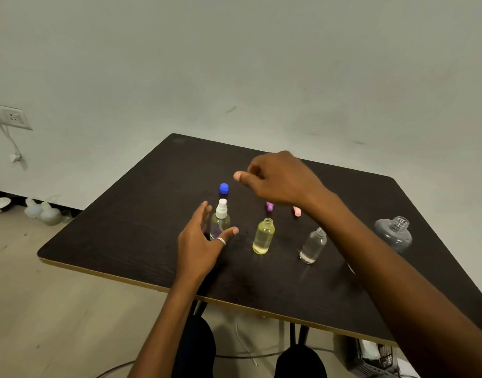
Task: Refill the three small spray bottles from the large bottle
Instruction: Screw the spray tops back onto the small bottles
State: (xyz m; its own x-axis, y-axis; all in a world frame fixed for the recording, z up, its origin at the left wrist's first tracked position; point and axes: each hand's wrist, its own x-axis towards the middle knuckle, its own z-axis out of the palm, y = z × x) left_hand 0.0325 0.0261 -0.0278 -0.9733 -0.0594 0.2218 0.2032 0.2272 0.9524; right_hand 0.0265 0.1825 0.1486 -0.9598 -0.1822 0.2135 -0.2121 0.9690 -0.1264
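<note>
Three small clear glass spray bottles are standing upright in a row near the middle of the dark wood-grain table (125, 222). Left bottle with white spray head (220, 220) is holding pale yellowish liquid. Middle uncapped bottle (263, 236) is showing yellow liquid nearly to the shoulder. Right uncapped bottle (313, 246) is looking mostly empty, with a little clear liquid at the bottom. Large grey translucent bottle (394, 233) is sitting open-necked, well apart at the right. Blue cap (223, 188) is lying just beyond the left bottle; purple cap (270, 206) and pink cap (297, 211) are lying beyond the other two, partly hidden by the right arm.

Left hand (201, 246) is hovering just beside the left bottle, fingers spread apart, silver ring (221, 240) on the thumb, not gripping. Right hand (278, 178) is hovering above the far middle of the table, fingers loosely curled, thumb and forefinger close together; cannot tell whether anything is pinched.
</note>
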